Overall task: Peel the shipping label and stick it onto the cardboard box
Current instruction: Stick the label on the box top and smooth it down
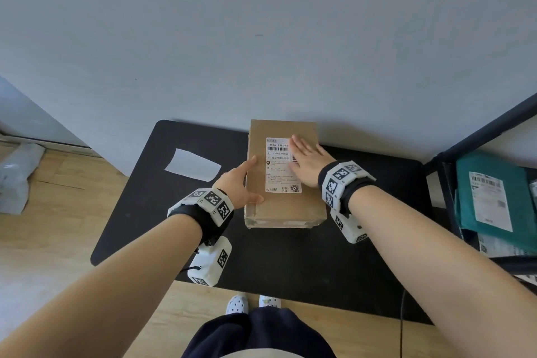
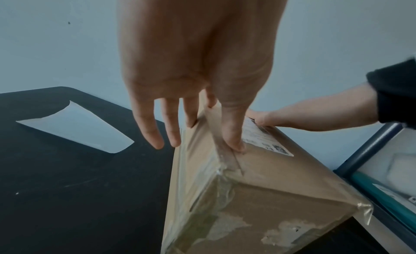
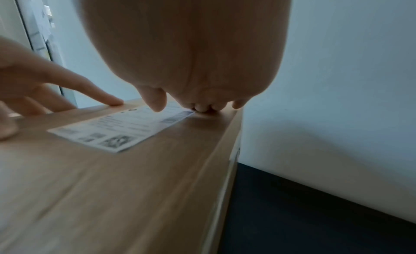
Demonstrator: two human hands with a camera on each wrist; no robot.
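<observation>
Head view shows the cardboard box (image 1: 283, 174) lying flat on a black table (image 1: 305, 256), at mid-frame, its far end against the pale wall (image 1: 261, 23). On the box's top face sits the white shipping label (image 1: 281, 166), printed side up, toward the upper right of that face. The right hand (image 1: 309, 161) lies flat on the label's right edge and the cardboard beside it, fingers straight and together, pressing down without gripping anything. The left hand (image 1: 239, 183) rests against the box's left edge: its thumb lies on the top face near the label's lower left corner, and the forefinger points along the upper left edge.

Left wrist view shows that hand's fingers (image 2: 234, 131) relaxed and nearly straight, the thumb tip touching a taped seam on the top, the others hanging beside the left wall of the box; they enclose nothing. Clear tape (image 2: 362, 213) peels at the near corner.

Right wrist view, somewhat blurred, shows the right hand's fingertips (image 3: 157, 104) down on the far end of the label.

At the left of the table lies a blank white backing sheet (image 1: 193, 165), one corner slightly curled, well apart from the box. At the right edge of the frame a dark shelf (image 1: 465, 142) holds a teal mailer bag (image 1: 494, 195) with its own label.
</observation>
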